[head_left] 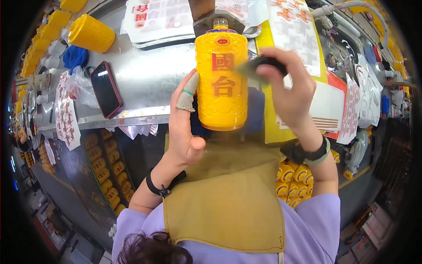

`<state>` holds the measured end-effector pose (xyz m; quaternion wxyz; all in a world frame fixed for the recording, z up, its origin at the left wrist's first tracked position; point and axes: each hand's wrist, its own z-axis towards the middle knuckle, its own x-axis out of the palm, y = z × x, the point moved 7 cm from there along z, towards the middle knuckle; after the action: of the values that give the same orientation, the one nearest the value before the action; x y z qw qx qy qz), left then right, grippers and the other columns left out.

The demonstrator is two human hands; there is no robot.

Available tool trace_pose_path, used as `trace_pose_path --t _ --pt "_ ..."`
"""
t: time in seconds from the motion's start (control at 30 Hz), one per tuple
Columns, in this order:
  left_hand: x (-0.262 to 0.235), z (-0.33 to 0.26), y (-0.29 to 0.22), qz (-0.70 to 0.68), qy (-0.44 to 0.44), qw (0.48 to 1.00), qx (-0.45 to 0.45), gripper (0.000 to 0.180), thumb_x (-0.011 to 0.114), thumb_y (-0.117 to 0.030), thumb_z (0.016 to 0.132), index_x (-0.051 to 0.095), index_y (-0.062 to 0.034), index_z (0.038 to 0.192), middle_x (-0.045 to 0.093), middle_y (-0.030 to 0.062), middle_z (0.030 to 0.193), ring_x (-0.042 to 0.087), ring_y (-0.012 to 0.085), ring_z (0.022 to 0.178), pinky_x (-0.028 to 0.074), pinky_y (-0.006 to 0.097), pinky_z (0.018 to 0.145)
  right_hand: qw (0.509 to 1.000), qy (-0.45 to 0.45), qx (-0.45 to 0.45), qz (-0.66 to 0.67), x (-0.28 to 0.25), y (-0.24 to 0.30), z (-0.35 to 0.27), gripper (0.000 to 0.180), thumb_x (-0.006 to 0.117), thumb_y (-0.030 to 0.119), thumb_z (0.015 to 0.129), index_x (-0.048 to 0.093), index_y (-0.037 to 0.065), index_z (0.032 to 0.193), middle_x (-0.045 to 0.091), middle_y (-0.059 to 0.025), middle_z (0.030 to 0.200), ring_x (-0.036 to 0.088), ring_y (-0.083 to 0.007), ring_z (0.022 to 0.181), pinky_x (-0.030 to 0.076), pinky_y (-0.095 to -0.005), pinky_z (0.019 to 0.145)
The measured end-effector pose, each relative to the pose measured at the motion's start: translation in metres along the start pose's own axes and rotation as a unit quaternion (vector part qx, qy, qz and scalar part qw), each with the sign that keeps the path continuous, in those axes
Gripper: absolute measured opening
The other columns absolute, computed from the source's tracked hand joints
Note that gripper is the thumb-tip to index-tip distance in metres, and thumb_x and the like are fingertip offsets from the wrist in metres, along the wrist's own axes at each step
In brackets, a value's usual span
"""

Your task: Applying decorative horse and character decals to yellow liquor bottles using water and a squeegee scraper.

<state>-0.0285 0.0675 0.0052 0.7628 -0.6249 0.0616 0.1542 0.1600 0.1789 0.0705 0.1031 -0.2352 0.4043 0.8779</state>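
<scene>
At upper centre, we see the yellow bottle (222,113), long axis up-down in the frame, neck topward, contents hidden. Our left hand (181,132) lies unclenched along its left side; our right hand (295,83) grips a blurred dark tool (273,64).

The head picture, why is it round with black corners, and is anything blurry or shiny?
Head view: the fisheye lens makes the round shape and black corners; head view: the right hand and its dark tool look smeared, the yellow bottle clearer; head view: white glare shines on the metal table.
</scene>
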Motion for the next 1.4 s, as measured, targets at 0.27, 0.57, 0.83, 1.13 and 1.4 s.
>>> trace_pose_path --t 0.27,0.57,0.83,1.13,1.4 --pt "0.002 -0.005 -0.009 0.11 0.002 0.98 0.165 0.119 0.066 -0.079 0.079 0.031 0.0062 0.155 0.034 0.0278 0.158 0.038 0.0405 0.144 0.03 0.048 0.118 0.943 0.115 -0.31 0.03 0.0 0.053 -0.034 0.028 0.078 0.013 0.072 0.077 0.014 0.1 0.072 0.0011 0.099 0.059 -0.0178 0.079 0.046 -0.0302 0.065" --pt "0.004 -0.003 -0.022 0.182 -0.015 0.978 0.102 0.104 0.095 -0.034 0.066 0.045 0.0018 0.15 0.04 0.0241 0.157 0.048 0.0369 0.14 0.042 0.043 0.112 0.884 0.069 0.326 0.329 0.025 -0.015 -0.034 0.032 0.065 0.012 0.101 0.051 0.002 0.128 0.058 0.0026 0.097 0.052 -0.0043 0.086 0.044 -0.02 0.074" --pt "0.0 0.003 -0.02 0.027 -0.009 0.998 0.063 0.095 0.086 -0.039 0.08 0.04 0.0023 0.153 0.038 0.0245 0.158 0.047 0.0371 0.14 0.04 0.044 0.114 0.869 0.102 0.367 0.316 0.046 -0.015 -0.054 0.046 0.084 0.023 0.087 0.051 0.008 0.116 0.045 0.0049 0.089 0.039 -0.0037 0.076 0.036 -0.0197 0.067" --pt "0.015 0.026 0.002 -0.393 -0.026 0.896 -0.205 0.056 0.048 -0.017 0.109 0.027 -0.0025 0.159 0.045 0.0098 0.151 0.047 0.0147 0.134 0.039 0.032 0.112 0.895 0.041 0.348 0.276 0.053 -0.004 -0.043 0.055 0.088 0.027 0.082 0.047 0.002 0.11 0.056 -0.0063 0.101 0.056 -0.0126 0.095 0.05 -0.0263 0.081" --pt "0.018 0.031 -0.003 -0.394 -0.017 0.901 -0.179 0.064 0.054 -0.002 0.104 0.023 -0.0047 0.16 0.041 0.0083 0.156 0.041 0.0176 0.142 0.033 0.036 0.119 0.888 0.047 0.357 0.285 0.055 -0.007 -0.042 0.054 0.086 0.026 0.085 0.045 0.003 0.111 0.06 -0.009 0.104 0.063 -0.0143 0.093 0.055 -0.0286 0.077"
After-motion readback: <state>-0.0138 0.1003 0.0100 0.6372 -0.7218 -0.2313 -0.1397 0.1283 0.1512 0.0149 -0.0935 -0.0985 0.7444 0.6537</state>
